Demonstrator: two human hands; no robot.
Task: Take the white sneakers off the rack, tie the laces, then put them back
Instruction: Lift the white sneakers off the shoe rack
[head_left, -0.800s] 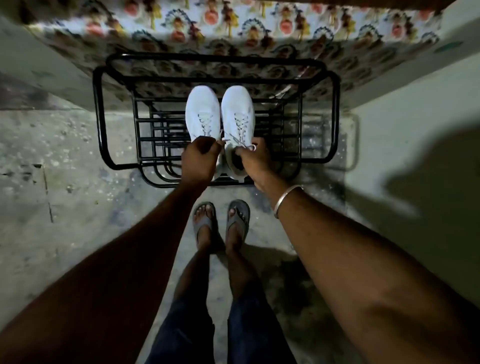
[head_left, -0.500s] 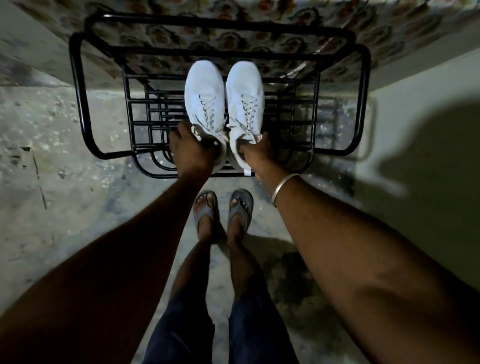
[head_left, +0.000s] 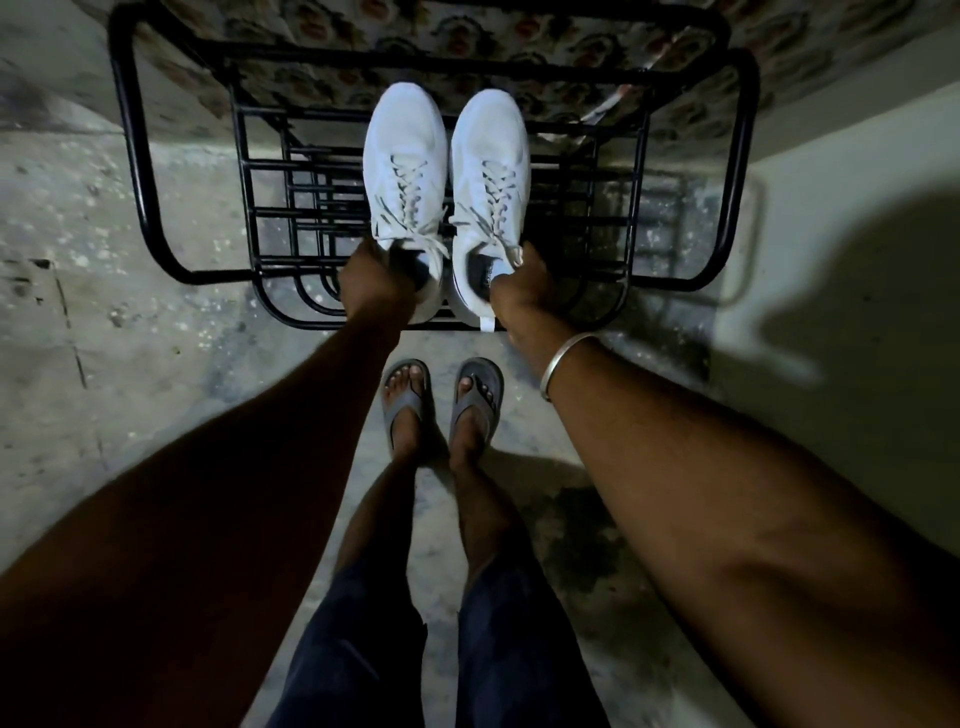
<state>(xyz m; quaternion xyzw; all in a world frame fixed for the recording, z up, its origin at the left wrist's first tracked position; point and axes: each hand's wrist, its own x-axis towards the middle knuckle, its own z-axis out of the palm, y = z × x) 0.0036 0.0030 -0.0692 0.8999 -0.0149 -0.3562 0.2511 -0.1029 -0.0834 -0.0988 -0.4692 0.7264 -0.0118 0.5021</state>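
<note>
Two white sneakers stand side by side, toes away from me, on the top shelf of a black wire rack (head_left: 171, 260). Loose grey-white laces hang over the tongues of both. My left hand (head_left: 376, 288) grips the heel collar of the left sneaker (head_left: 405, 156). The heel of the right sneaker (head_left: 491, 161) is gripped by my right hand (head_left: 524, 296), whose wrist wears a metal bangle. Both heels are partly hidden by my fingers.
The rack stands on a stained concrete floor (head_left: 104, 364) against a wall with a patterned cloth (head_left: 467, 31). A pale wall (head_left: 857, 260) runs along the right. My feet in grey sandals (head_left: 441, 400) stand just in front of the rack.
My hands slid from the laces and tongues back to the heel collars. The view dropped closer to the rack; the sneakers still rest on the shelf.
</note>
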